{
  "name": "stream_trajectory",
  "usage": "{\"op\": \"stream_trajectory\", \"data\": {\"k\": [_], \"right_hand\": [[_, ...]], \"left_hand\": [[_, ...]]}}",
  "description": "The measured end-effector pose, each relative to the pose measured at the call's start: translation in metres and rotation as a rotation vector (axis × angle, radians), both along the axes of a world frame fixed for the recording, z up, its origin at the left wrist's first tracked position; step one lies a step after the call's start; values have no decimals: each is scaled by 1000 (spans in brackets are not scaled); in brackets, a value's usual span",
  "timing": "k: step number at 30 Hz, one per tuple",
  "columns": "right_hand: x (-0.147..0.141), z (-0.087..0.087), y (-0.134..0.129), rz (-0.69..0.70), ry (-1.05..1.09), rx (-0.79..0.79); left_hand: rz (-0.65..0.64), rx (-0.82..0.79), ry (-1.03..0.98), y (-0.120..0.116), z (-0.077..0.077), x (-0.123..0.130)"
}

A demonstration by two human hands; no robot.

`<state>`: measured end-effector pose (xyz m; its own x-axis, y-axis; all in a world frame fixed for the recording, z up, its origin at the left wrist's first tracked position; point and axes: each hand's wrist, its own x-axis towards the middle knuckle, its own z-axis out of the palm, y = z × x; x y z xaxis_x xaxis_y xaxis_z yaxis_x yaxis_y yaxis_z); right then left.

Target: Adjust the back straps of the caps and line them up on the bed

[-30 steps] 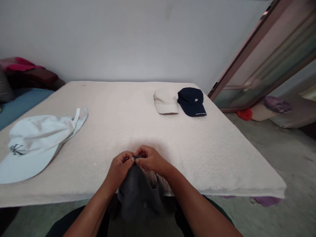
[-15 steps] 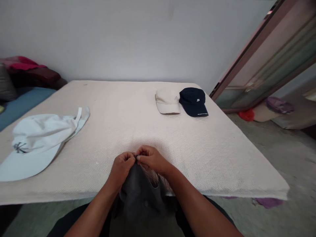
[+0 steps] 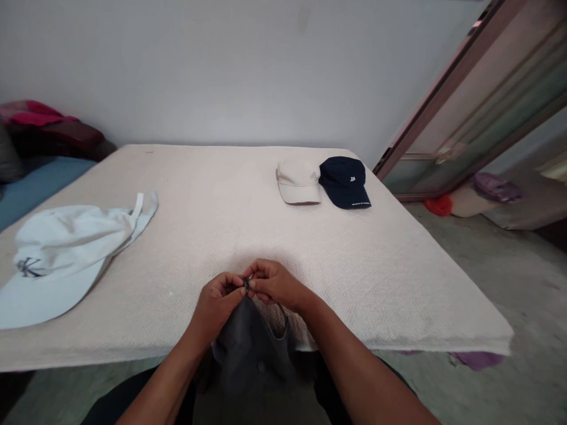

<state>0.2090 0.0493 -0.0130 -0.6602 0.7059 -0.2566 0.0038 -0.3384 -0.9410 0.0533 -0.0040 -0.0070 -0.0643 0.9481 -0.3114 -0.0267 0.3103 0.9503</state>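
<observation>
Over the table's near edge hangs a dark grey cap [image 3: 252,348], its crown sagging towards my lap and a curved opening showing on its right side. My left hand [image 3: 220,301] is closed, thumb and fingers pinching the cap at its top end. Close against it, my right hand [image 3: 274,285] pinches the same spot from the right. Between the fingertips a small dark piece of the cap's strap [image 3: 246,283] shows, possibly with a buckle; its details are too small to make out. The cap's lower part fades into shadow.
The table [image 3: 212,224] has a cream textured cover. A white cap [image 3: 75,248] lies at the left. A beige cap [image 3: 297,180] and a navy cap [image 3: 344,182] sit side by side at the back right. A wall [image 3: 230,71] stands behind, a sliding door [image 3: 460,112] at right.
Both hands stay at nearly the same place, still pinching the cap. Slightly more of the dark strap piece shows between the fingertips. The view has shifted a little.
</observation>
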Motion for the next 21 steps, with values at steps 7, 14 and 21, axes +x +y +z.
{"op": "stream_trajectory", "data": {"k": [7, 14, 21], "right_hand": [[2, 0, 0, 38, 26, 53], [2, 0, -3, 0, -117, 315], [-1, 0, -5, -34, -231, 515]], "left_hand": [[10, -9, -22, 0, -4, -4], [-43, -10, 30, 0, 0, -3], [-48, 5, 183, 2, 3, -2]]}}
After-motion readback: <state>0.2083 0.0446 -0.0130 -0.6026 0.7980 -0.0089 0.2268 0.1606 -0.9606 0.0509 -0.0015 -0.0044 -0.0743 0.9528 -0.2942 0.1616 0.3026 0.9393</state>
